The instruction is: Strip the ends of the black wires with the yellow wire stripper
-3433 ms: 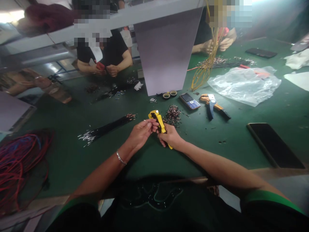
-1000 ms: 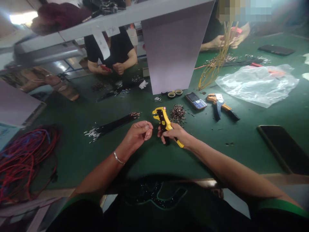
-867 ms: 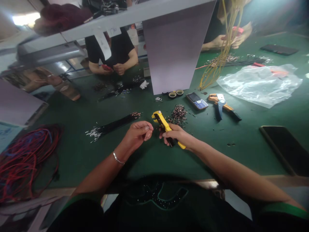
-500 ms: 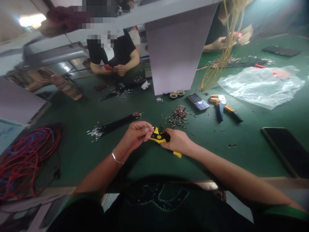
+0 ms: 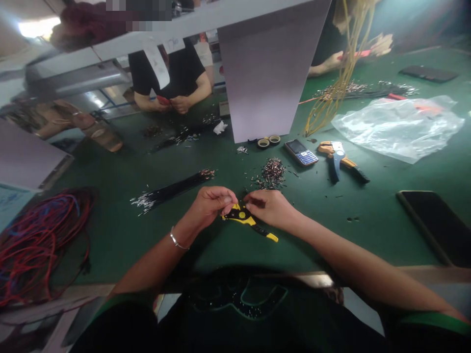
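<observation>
My left hand (image 5: 215,202), with a silvery bracelet at its wrist, is closed in a pinch; whatever lies between the fingertips is too small to make out. Just under its fingertips lies the head of a yellow-and-black wire stripper (image 5: 242,215), handles pointing down to the right. My right hand (image 5: 270,207) hovers at the tool's upper right side, thumb and forefinger a little apart, no longer around the handles. A pile of short coppery-tipped wire pieces (image 5: 273,171) lies beyond it. To the left rests a bundle of black wires (image 5: 172,188) with bared ends.
Orange-and-blue pliers (image 5: 340,159), a keypad phone (image 5: 300,153) and tape rolls (image 5: 263,143) lie beyond my right hand. A smartphone (image 5: 434,223) and a plastic bag (image 5: 401,127) are at right. Red and blue cables (image 5: 44,240) heap at left. Co-workers' hands (image 5: 180,104) work across the table.
My right hand has let go of the wire stripper and shifted slightly up, leaving its handles bare. My left hand stays pinched nearly in place. The camera view has shifted slightly.
</observation>
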Demonstrator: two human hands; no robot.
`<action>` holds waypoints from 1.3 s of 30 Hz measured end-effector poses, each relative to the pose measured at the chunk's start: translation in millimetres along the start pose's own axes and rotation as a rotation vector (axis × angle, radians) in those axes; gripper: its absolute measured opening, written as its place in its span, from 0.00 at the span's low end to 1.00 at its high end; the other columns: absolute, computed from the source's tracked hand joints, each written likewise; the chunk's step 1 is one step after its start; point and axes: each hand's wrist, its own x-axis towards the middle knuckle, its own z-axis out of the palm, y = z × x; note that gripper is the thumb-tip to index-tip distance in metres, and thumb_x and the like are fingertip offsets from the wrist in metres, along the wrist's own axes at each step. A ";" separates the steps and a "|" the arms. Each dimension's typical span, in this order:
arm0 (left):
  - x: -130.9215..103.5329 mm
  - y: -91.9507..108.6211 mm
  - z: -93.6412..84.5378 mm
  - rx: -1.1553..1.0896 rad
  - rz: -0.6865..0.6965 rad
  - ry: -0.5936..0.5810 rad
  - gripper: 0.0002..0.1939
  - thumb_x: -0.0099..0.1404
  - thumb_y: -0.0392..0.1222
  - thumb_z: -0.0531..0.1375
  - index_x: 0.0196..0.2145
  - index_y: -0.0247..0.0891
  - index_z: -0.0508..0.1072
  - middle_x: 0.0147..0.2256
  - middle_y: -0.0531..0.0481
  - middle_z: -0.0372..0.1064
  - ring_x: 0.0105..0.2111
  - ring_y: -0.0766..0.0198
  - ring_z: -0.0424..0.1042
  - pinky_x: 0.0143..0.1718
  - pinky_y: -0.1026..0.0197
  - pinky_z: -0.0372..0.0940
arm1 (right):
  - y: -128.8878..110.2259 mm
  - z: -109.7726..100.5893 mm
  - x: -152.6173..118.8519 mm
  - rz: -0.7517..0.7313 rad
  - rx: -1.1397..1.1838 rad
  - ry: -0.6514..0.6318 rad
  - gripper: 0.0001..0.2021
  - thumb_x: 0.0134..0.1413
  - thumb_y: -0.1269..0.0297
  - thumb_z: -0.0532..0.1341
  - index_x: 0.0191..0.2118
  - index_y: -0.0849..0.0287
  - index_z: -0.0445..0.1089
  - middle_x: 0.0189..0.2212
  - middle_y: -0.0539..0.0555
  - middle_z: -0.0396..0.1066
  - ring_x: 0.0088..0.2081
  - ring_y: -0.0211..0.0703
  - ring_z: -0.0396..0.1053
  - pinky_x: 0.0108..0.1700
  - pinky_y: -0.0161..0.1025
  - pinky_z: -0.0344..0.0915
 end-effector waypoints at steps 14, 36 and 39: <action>-0.7 -3.1 9.2 0.093 -0.070 -0.055 0.10 0.55 0.45 0.66 0.27 0.33 0.78 0.15 0.54 0.61 0.17 0.72 0.57 0.20 0.66 0.52 | -3.0 -1.1 -1.2 0.063 0.594 -0.140 0.03 0.42 0.69 0.62 0.28 0.60 0.71 0.20 0.47 0.72 0.22 0.34 0.67 0.27 0.35 0.65; 0.8 -12.6 25.6 -0.127 -0.247 0.036 0.12 0.48 0.44 0.69 0.24 0.30 0.75 0.13 0.54 0.60 0.14 0.73 0.54 0.17 0.68 0.46 | 5.7 16.1 -1.2 -0.360 -0.236 0.254 0.03 0.45 0.69 0.55 0.24 0.57 0.63 0.21 0.50 0.66 0.24 0.36 0.61 0.31 0.34 0.58; 1.0 -12.5 26.7 -0.159 -0.272 0.053 0.11 0.47 0.41 0.68 0.23 0.30 0.75 0.13 0.54 0.60 0.14 0.74 0.54 0.16 0.68 0.45 | 5.2 16.7 -0.7 -0.392 -0.284 0.263 0.05 0.47 0.68 0.54 0.23 0.57 0.62 0.20 0.50 0.65 0.24 0.37 0.61 0.31 0.35 0.58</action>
